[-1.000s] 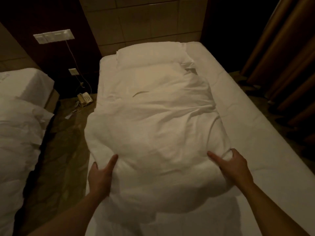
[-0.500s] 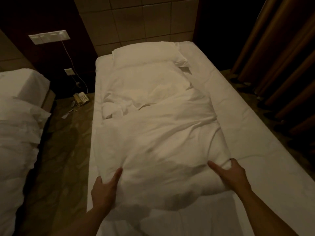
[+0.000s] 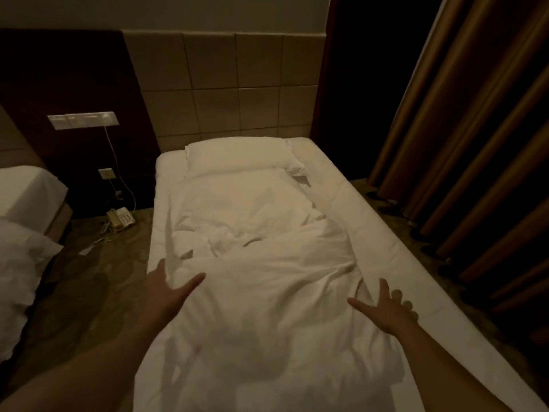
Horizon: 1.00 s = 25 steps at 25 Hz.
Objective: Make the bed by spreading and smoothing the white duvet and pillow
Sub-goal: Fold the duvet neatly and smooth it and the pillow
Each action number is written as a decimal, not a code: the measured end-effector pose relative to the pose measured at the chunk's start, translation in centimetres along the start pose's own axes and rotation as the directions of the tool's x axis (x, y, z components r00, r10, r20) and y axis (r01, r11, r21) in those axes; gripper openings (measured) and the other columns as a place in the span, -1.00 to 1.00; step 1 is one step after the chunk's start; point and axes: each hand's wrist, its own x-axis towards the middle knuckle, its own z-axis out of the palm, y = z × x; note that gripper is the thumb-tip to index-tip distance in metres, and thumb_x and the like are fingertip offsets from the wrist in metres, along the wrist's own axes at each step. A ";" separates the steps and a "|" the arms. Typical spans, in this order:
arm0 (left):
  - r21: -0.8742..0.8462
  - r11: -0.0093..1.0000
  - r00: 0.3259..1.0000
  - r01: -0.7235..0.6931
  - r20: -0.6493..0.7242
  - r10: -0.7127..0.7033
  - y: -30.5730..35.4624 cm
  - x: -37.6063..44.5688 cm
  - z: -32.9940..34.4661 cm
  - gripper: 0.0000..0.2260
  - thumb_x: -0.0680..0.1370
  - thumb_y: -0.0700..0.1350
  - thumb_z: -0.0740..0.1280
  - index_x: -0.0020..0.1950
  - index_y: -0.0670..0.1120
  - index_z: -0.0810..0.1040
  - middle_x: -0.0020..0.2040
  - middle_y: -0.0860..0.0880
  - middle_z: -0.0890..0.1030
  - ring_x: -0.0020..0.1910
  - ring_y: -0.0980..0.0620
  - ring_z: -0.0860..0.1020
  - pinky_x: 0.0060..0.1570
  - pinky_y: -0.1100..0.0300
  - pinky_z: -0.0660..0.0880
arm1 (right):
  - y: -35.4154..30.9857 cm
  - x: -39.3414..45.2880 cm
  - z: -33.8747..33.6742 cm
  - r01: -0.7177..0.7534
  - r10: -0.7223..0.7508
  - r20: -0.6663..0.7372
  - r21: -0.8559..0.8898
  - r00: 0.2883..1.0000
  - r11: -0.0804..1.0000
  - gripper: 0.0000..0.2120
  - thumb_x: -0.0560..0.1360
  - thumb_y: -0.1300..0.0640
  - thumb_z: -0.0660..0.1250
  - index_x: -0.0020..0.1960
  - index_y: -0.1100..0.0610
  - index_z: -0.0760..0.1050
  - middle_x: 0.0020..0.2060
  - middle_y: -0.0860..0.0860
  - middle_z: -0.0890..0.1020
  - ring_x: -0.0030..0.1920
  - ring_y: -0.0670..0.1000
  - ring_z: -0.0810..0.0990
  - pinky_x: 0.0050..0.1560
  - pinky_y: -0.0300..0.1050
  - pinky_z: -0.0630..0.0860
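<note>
Duvet (image 3: 261,257) lies bunched lengthwise down the middle of the bed (image 3: 395,248), its top edge just below the pillow (image 3: 237,156) at the head end, with a crumpled knot of folds around its middle. The left hand (image 3: 166,292) hovers at the duvet's left edge, fingers straight and spread, holding nothing; the right hand (image 3: 386,307) is likewise splayed wide at the duvet's right edge. That placement looks meant for flattening or drawing the cloth outward, since bare mattress shows on the duvet's right. A telephone (image 3: 120,219) sits on the floor left of the duvet. No writing is readable.
</note>
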 end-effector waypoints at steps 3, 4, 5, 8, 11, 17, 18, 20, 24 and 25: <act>0.216 0.941 0.952 -0.260 0.218 0.213 3.9 1.2 0.1 0.16 0.14 0.71 0.20 0.63 0.18 0.09 0.65 0.02 0.10 0.61 -0.11 0.07 0.53 -0.22 0.14 | -6.9 -2.6 -0.4 0.189 -0.194 -0.060 -0.080 0.979 0.979 0.05 0.36 -0.60 0.15 0.61 -0.19 -0.27 0.63 0.06 -0.09 0.58 0.26 0.01 0.51 0.26 0.06; 0.259 0.919 0.927 -0.297 0.310 0.212 4.3 0.9 0.5 0.20 0.10 0.73 0.14 0.64 0.22 0.01 0.66 0.07 -0.02 0.62 -0.08 -0.05 0.54 -0.24 0.07 | -9.0 -3.4 0.1 0.241 -0.247 -0.050 -0.101 0.968 0.965 0.02 0.37 -0.60 0.14 0.60 -0.23 -0.27 0.63 0.02 -0.12 0.59 0.25 -0.03 0.51 0.28 0.05; 0.283 0.904 0.900 -0.319 0.388 0.197 4.2 0.6 0.7 0.21 0.07 0.75 0.10 0.64 0.26 -0.04 0.66 0.11 -0.09 0.63 -0.06 -0.13 0.53 -0.27 0.03 | -10.6 -4.1 1.0 0.273 -0.277 -0.033 -0.108 0.960 0.956 0.00 0.37 -0.60 0.12 0.60 -0.25 -0.27 0.63 0.00 -0.15 0.60 0.24 -0.07 0.51 0.30 0.03; 0.353 0.867 0.851 -0.352 0.507 0.139 2.9 -0.4 1.0 0.12 0.19 0.69 0.17 0.63 0.28 -0.13 0.65 0.15 -0.20 0.62 -0.10 -0.21 0.50 -0.37 -0.02 | -12.8 -5.7 4.3 0.274 -0.276 0.002 -0.103 0.961 0.956 -0.03 0.37 -0.61 0.08 0.60 -0.27 -0.28 0.64 -0.04 -0.18 0.61 0.25 -0.10 0.51 0.31 0.03; 0.437 0.826 0.841 -0.355 0.535 0.078 0.4 -0.9 0.0 0.08 0.26 0.65 0.19 0.63 0.25 -0.16 0.65 0.12 -0.21 0.62 -0.14 -0.22 0.47 -0.42 -0.04 | -12.7 -7.7 7.8 0.257 -0.252 0.053 -0.109 0.966 0.960 -0.07 0.41 -0.60 0.04 0.59 -0.28 -0.29 0.63 -0.05 -0.22 0.61 0.27 -0.11 0.52 0.29 0.03; 0.499 0.828 0.893 -0.254 0.450 0.003 -0.2 -3.5 1.7 0.15 0.24 0.66 0.16 0.65 0.15 -0.20 0.66 0.08 -0.23 0.62 -0.16 -0.23 0.47 -0.43 -0.01 | -7.7 -9.2 8.7 0.286 -0.284 0.034 -0.157 0.958 0.945 -0.12 0.44 -0.56 -0.01 0.59 -0.27 -0.29 0.61 -0.06 -0.32 0.61 0.19 -0.27 0.54 0.30 -0.08; 0.513 0.810 0.885 -0.284 0.465 0.016 0.3 -4.3 2.2 0.15 0.25 0.65 0.17 0.65 0.15 -0.22 0.65 0.08 -0.25 0.62 -0.17 -0.25 0.47 -0.44 -0.03 | -7.1 -9.1 8.4 0.294 -0.292 0.033 -0.153 0.956 0.944 -0.13 0.44 -0.56 -0.01 0.59 -0.28 -0.31 0.60 -0.06 -0.35 0.60 0.19 -0.31 0.54 0.31 -0.11; 0.502 0.796 0.867 -0.337 0.496 0.054 1.3 -4.9 3.2 0.15 0.25 0.66 0.18 0.64 0.17 -0.26 0.64 0.09 -0.29 0.61 -0.18 -0.28 0.46 -0.45 -0.06 | -7.7 -8.7 8.1 0.316 -0.320 0.004 -0.163 0.947 0.935 -0.13 0.45 -0.57 -0.03 0.57 -0.29 -0.35 0.58 -0.06 -0.40 0.59 0.20 -0.36 0.53 0.33 -0.16; 0.507 0.640 0.784 -0.577 0.562 0.262 3.9 -1.2 5.9 0.11 0.25 0.69 0.11 0.57 0.26 -0.39 0.54 0.11 -0.48 0.56 -0.19 -0.41 0.43 -0.48 -0.20 | -13.8 -3.7 7.2 0.329 -0.345 -0.080 -0.161 0.935 0.930 -0.15 0.44 -0.58 -0.08 0.56 -0.30 -0.38 0.56 -0.05 -0.44 0.57 0.25 -0.39 0.50 0.42 -0.17; 0.488 0.560 0.719 -0.670 0.614 0.325 4.2 0.5 6.5 0.07 0.27 0.69 0.09 0.56 0.28 -0.39 0.55 0.10 -0.48 0.54 -0.19 -0.45 0.42 -0.50 -0.23 | -15.6 -1.7 7.2 0.322 -0.343 -0.102 -0.180 0.934 0.929 -0.15 0.42 -0.60 -0.12 0.55 -0.32 -0.39 0.56 -0.04 -0.44 0.56 0.27 -0.39 0.49 0.45 -0.18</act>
